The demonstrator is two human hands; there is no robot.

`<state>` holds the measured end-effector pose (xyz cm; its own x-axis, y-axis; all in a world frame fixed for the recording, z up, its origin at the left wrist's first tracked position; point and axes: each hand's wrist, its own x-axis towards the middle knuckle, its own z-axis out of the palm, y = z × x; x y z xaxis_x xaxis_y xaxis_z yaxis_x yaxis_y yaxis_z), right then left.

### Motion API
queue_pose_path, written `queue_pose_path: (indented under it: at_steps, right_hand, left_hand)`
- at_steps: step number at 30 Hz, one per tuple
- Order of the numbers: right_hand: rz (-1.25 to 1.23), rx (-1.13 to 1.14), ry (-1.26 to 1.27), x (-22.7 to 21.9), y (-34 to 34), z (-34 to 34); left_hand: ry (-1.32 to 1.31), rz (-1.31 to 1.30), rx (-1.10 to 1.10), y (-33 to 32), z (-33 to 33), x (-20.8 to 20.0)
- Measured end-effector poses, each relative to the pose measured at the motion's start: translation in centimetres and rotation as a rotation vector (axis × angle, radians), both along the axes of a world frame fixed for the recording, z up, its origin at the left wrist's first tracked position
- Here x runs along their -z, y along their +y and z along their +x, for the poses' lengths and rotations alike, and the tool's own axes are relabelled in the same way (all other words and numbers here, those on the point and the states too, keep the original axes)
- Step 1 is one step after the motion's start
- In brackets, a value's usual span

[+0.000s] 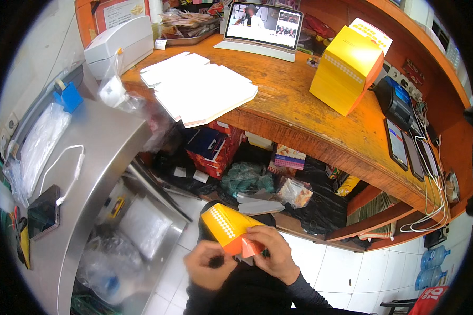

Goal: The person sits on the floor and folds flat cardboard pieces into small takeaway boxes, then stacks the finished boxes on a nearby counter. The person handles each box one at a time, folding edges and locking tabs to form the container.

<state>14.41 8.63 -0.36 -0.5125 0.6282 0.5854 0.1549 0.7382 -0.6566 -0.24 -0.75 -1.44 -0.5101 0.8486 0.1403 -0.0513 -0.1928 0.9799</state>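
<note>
While in both hands (211, 265) (273, 252), yellow carton (227, 224).

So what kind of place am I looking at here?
Probably a small food shop's counter: a stack of flat white box blanks on the wooden counter, an assembled yellow box, and a card terminal.

Bright even light, heavy fisheye edge warp.

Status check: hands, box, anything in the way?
Left hand and right hand both gripping partly folded yellow-and-orange cardboard box. Held over the lap. Nothing blocking.
</note>
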Motion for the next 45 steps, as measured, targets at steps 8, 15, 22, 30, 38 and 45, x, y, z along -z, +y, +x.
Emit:
queue_pose_path:
  at_steps: [8,15,22,30,38,45]
  right_hand:
    - [-0.585,-0.046,0.134,0.9,-0.4,-0.2]
    - [-0.843,-0.192,0.345,1.8,-0.5,-0.3]
    - [-0.781,-0.164,0.379,2.3,0.2,-0.4]
    - [-0.609,-0.059,0.277,2.1,-0.7,-1.0]
    - [-0.823,-0.175,0.416,2.7,-0.4,-0.2]
    - [-0.499,-0.080,0.280,2.5,-0.9,-0.1]
  left_hand:
    - [0.845,0.132,-0.365,0.7,0.1,-0.3]
    - [0.771,0.111,-0.291,0.8,-0.2,-0.2]
    - [0.495,0.036,-0.169,1.2,-0.2,0.3]
    - [0.002,0.003,0.148,0.5,-1.1,1.5]
    - [-0.216,-0.036,0.168,0.8,0.1,1.9]
    - [-0.205,0.012,0.174,0.8,0.2,1.5]
